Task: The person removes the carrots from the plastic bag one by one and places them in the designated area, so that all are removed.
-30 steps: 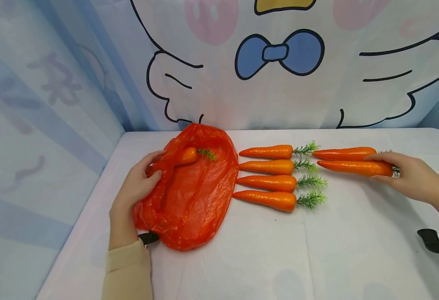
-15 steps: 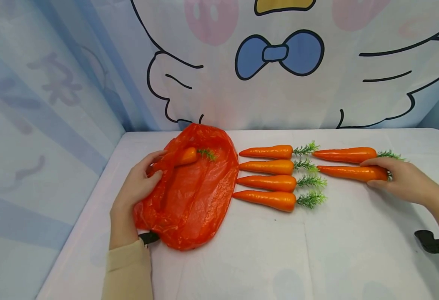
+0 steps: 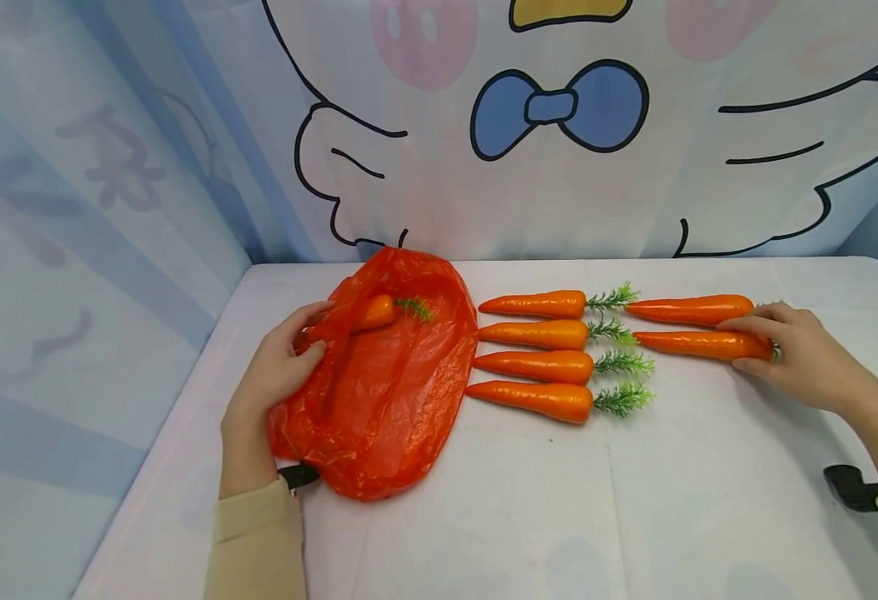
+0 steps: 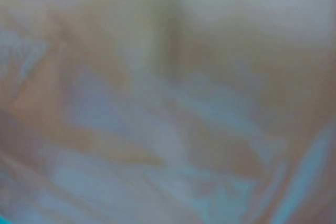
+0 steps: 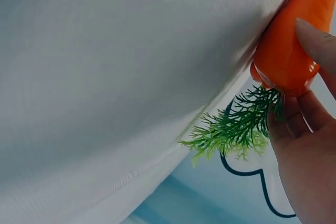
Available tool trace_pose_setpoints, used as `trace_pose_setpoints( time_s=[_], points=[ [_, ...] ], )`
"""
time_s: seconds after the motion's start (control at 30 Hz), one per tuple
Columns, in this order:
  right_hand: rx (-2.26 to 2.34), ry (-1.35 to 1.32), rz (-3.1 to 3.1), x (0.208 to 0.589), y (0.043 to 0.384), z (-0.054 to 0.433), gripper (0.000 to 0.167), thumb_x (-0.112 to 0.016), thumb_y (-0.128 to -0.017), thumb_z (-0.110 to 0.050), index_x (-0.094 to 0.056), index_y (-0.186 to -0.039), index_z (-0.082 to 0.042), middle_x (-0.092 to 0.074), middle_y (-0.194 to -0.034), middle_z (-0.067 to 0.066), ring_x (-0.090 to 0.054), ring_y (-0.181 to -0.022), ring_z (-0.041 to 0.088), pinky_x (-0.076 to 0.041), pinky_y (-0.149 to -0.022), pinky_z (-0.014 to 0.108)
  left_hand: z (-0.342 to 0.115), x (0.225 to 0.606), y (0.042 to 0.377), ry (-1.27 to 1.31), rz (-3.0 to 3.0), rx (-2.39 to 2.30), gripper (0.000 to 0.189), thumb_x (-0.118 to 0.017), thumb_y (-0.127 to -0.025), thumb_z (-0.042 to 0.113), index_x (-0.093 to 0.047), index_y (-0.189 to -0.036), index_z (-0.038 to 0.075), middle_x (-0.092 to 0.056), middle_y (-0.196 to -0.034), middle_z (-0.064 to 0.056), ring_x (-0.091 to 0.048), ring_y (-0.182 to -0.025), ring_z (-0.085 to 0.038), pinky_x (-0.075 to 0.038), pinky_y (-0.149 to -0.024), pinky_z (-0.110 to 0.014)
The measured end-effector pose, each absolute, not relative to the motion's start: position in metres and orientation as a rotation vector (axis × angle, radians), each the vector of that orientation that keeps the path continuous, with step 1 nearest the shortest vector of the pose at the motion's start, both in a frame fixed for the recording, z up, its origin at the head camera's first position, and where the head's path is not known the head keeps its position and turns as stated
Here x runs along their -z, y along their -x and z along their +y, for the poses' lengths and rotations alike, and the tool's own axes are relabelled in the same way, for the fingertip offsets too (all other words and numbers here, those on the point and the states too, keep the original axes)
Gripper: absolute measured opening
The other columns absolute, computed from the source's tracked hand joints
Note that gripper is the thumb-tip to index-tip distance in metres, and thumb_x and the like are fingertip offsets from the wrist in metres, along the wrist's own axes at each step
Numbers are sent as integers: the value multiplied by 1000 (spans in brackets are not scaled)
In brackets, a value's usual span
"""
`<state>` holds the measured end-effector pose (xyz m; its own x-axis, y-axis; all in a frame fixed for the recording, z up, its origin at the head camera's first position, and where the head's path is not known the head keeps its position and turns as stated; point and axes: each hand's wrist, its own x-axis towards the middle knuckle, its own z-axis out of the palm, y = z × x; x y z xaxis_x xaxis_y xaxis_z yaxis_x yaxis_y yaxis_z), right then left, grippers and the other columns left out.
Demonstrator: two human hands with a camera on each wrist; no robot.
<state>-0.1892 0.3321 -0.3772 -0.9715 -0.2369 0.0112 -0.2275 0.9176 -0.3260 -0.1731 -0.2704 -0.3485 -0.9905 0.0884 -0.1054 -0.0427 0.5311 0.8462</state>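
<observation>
My left hand holds the left side of a crumpled red plastic bag, thumb in front. A carrot with a green top shows at the bag's opening, its tip hidden by the film. Over at the right, my right hand pinches the thick end of an orange carrot, whose tip points left. The right wrist view shows the thumb on that carrot and the fingers by its green leaves. The left wrist view is blurred, with only pale film visible.
Several carrots lie in a stacked column just right of the bag, tips leftward, leaves to the right. Another carrot lies just behind the pinched one. A white cloth covers the table; a printed curtain hangs behind it.
My right hand has shifted slightly left with its carrot, which now lies a little apart from the carrot behind it. The left hand and the bag stay put.
</observation>
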Motion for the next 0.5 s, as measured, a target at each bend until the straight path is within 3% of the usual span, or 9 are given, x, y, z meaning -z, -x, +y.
trace_pose_setpoints(
  time_s=[0.5],
  points=[
    [550,345,3051,374,184,333,50,-77,-82,4,-57,-128,6,-37,-131,39,-30,-116,60,-34,-89,81,-270,349,173,-51,2640,-1444,53,-51,-103,12,-41,-154,24,-45,-149,-9,-47,-127,-34,-45,-102,-57]
  ],
)
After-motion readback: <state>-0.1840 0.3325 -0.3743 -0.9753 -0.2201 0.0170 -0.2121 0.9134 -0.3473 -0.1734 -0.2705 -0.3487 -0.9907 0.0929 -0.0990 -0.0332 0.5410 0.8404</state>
